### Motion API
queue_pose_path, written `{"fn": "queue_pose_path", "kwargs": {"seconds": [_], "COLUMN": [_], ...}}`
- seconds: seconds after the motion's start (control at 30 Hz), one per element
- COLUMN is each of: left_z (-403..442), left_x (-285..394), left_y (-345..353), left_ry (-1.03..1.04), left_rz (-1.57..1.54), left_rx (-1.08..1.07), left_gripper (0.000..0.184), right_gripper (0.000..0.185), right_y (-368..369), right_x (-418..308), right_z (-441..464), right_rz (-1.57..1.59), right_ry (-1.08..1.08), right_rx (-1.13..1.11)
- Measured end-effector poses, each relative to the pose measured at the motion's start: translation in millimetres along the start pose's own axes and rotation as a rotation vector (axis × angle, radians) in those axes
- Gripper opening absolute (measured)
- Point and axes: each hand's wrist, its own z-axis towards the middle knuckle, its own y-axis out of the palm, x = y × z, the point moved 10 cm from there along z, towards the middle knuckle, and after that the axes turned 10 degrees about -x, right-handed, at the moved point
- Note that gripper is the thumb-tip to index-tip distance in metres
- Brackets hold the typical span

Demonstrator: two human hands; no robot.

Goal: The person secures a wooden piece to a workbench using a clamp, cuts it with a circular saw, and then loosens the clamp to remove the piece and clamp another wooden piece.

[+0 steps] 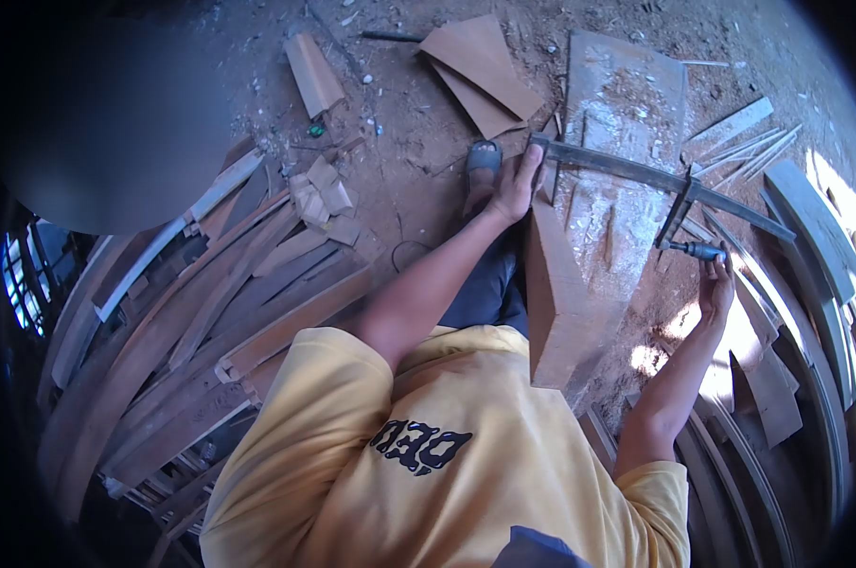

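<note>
While a bar clamp (626, 168) spans across a dusty plank (669, 95) in front of the person, its two ends are attended by the two hands. The left hand (515, 189) lies against the fixed end; whether its fingers close around the metal, I cannot tell. The right hand (717, 275) grasps the screw handle (704, 252), next to the sliding arm (679, 213).

As far as I can judge, the clamp is placed and the arm is set along the bar, but no wood is clearly seen pressed between its jaws; so the tightening seems to be left, or its progress is hidden. Just below the left hand, a thick wooden block (553, 293) stands beside the plank, its upper end near the clamp's fixed end.

Further out, two flat boards (475, 66) lie overlapping on the ground, with a short block (312, 76) apart from them. Thin strips (750, 151) lie beyond the plank, and long curved pieces (153, 322) are heaped at the person's left. I can make out no container; these pieces lie loose.
</note>
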Motion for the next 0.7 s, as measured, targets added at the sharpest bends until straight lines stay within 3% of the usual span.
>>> {"fn": "queue_pose_path", "kwargs": {"seconds": [0.17,0.27,0.3,0.33,0.37,0.4,0.43,0.5,0.53,0.57,0.63,0.67,0.7], "left_z": [-4,-5,-2,-2,-3,-4,-3,-5,-2,0,-3,-4,-3], "left_x": [5,1,-2,5,9,12,15,8,6,5,4,3,1], "left_y": [-5,-2,-1,1,4,3,2,3,-1,-3,0,0,0], "left_ry": [0.002,-0.005,-0.004,0.035,0.023,0.043,0.060,0.038,0.033,0.032,0.020,0.017,0.023], "left_rz": [0.142,0.036,-0.011,-0.016,-0.006,0.026,0.067,0.068,0.067,0.068,0.092,0.054,0.017], "left_rx": [0.023,0.018,0.043,0.030,0.006,0.003,-0.001,0.012,0.040,0.033,-0.052,-0.025,0.002], "left_gripper": [0.067,0.064,0.062,0.060,0.062,0.063,0.065,0.066,0.068,0.068,0.055,0.054,0.052], "right_gripper": [0.042,0.041,0.040,0.038,0.038,0.037,0.035,0.035,0.030,0.030,0.026,0.026,0.029], "right_y": [-55,-35,-46,-58,-34,71,79,61,49,50,-6,-1,7], "right_x": [0,-7,11,53,57,26,17,16,21,13,40,37,32], "right_z": [34,23,40,74,70,28,49,49,52,58,37,33,36], "right_rz": [-0.368,-0.434,-0.286,0.146,0.464,0.703,1.092,0.914,0.866,0.868,0.337,0.300,0.318], "right_ry": [0.222,0.219,0.045,-0.051,-0.203,-0.230,-0.291,-0.393,-0.297,-0.302,-0.011,0.007,-0.025], "right_rx": [0.096,0.134,0.133,-0.029,-0.028,0.062,-0.567,-0.445,-0.284,-0.279,0.673,0.736,0.605]}}
